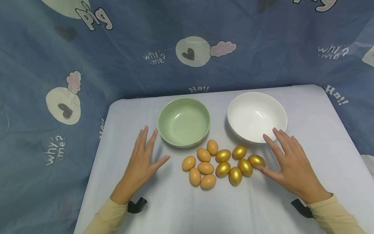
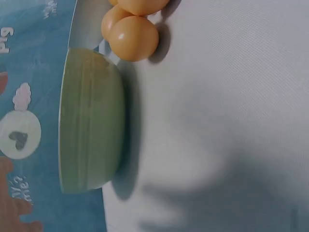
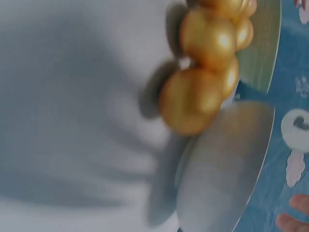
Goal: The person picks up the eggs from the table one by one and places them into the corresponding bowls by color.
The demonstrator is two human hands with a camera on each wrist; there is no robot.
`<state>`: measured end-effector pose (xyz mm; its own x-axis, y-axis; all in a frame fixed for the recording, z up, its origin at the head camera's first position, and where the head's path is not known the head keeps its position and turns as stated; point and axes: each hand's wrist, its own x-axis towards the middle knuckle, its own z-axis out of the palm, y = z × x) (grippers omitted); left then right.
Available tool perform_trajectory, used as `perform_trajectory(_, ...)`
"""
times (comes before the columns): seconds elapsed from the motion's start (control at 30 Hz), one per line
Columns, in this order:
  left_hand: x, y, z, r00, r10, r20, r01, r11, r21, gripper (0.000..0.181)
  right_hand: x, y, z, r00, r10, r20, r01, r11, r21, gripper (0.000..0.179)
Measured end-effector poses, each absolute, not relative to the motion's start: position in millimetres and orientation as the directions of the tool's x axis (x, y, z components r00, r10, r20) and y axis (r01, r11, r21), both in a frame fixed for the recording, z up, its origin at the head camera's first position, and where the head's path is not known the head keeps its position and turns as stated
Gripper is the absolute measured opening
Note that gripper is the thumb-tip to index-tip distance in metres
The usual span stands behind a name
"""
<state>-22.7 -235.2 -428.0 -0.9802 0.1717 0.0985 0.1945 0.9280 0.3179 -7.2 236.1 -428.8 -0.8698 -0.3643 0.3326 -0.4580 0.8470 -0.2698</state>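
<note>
Head view: tan eggs (image 1: 205, 168) and gold eggs (image 1: 245, 167) lie clustered on the surface (image 1: 204, 211) between the left hand (image 1: 141, 167) and the right hand (image 1: 292, 165), both grips wide and holding nothing. Smooth and rounded, the eggs are probably light, stiff and apt to roll, best pinched around the middle. Nothing shows inside the green bowl (image 1: 184, 120) or white bowl (image 1: 254, 117) beyond them.

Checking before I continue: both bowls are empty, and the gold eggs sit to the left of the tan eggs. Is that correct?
Not quite: the head view shows the gold eggs to the right of the tan eggs. The rest stands.
</note>
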Motion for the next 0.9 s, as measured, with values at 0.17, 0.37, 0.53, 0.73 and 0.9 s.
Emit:
perform_trajectory(0.17,-32,-236,-440,-0.990,0.129,0.052,0.138,0.870,0.473,0.100,-1,217,-432,-0.848,-0.414,0.331,-0.507,0.814,-0.281,0.088)
perform_trajectory(0.37,-51,-242,-458,-0.990,0.132,0.058,0.136,0.719,0.682,0.102,10,192,-439,-0.807,-0.445,0.389,-0.578,0.731,-0.363,0.080)
perform_trajectory(0.53,-64,-246,-471,-0.988,0.138,0.063,0.131,0.569,0.812,0.099,22,171,-449,-0.753,-0.442,0.487,-0.644,0.648,-0.408,0.062)
perform_trajectory(0.73,-75,-242,-462,-0.975,0.215,0.059,0.142,0.395,0.908,0.095,39,148,-461,-0.748,-0.420,0.514,-0.656,0.588,-0.474,0.046)
perform_trajectory(0.9,-84,-244,-463,-0.968,0.248,0.024,0.091,0.265,0.960,0.108,48,131,-472,-0.767,-0.408,0.496,-0.639,0.555,-0.532,0.041)
